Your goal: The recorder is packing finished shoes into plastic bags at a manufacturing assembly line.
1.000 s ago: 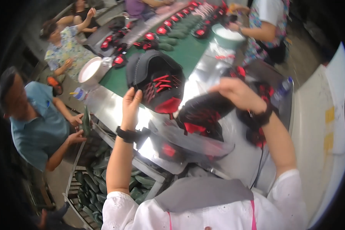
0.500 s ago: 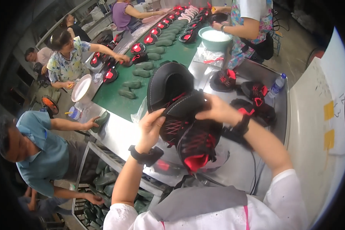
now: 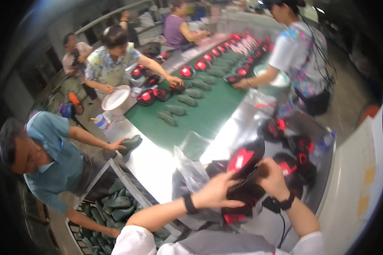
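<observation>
Low over the near end of the metal table, both my hands are on a pair of black shoe uppers point(image 3: 247, 187) with red linings, smeared by motion. My left hand point(image 3: 212, 193) has one upper between its thumb and fingers, on the left side. My right hand point(image 3: 273, 178) is closed on the black edge at the right, its fingertips partly hidden. A red patch with a white label shows on the far upper point(image 3: 247, 159). A clear plastic bag point(image 3: 191, 168) lies beside my left hand, over something dark.
More black and red uppers point(image 3: 300, 155) lie on the metal table at right, near a plastic bottle point(image 3: 324, 143). Green shoe lasts point(image 3: 187, 100) and uppers line the green belt point(image 3: 149, 123). A person at left grips a last point(image 3: 130, 144) above a crate of lasts point(image 3: 110, 204). Other people work beyond.
My hands have lowered the pair of uppers toward me and turned it, so a red, labelled patch now shows. Across the belt, a person's hand has moved an upper. The whole view has shifted.
</observation>
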{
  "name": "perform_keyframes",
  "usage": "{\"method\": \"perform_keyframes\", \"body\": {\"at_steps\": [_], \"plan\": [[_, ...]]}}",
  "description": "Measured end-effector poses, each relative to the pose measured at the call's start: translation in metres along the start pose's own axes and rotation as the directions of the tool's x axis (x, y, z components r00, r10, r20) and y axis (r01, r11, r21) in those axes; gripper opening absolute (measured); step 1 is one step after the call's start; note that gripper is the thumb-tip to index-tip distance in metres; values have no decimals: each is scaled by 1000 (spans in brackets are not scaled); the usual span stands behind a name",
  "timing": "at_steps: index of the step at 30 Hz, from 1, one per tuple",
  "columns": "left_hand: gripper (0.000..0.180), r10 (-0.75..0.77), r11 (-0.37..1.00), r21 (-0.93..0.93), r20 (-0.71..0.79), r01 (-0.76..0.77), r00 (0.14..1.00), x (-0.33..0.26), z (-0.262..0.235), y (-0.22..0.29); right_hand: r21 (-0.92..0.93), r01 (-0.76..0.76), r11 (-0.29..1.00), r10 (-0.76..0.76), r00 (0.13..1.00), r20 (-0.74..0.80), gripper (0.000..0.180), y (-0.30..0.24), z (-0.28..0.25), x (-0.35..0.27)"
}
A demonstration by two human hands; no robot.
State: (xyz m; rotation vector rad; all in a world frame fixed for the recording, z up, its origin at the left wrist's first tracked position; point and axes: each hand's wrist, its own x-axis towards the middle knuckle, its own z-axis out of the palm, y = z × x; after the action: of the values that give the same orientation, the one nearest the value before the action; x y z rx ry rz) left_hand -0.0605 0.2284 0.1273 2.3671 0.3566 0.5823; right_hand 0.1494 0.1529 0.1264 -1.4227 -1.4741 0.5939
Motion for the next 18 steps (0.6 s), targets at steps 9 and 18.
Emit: {"method": "perform_keyframes", "body": {"at_steps": [9,18], "plan": [[46,-271,808,-534,34,247,962,-5,-13,-22,158,92,983,-74,990,-116,65,-2,24,-4],[51,-909,371,-890,-406,-264,92,-41,-136,-247,82,-187,979,180,980,87,28,32,23,-40]]}}
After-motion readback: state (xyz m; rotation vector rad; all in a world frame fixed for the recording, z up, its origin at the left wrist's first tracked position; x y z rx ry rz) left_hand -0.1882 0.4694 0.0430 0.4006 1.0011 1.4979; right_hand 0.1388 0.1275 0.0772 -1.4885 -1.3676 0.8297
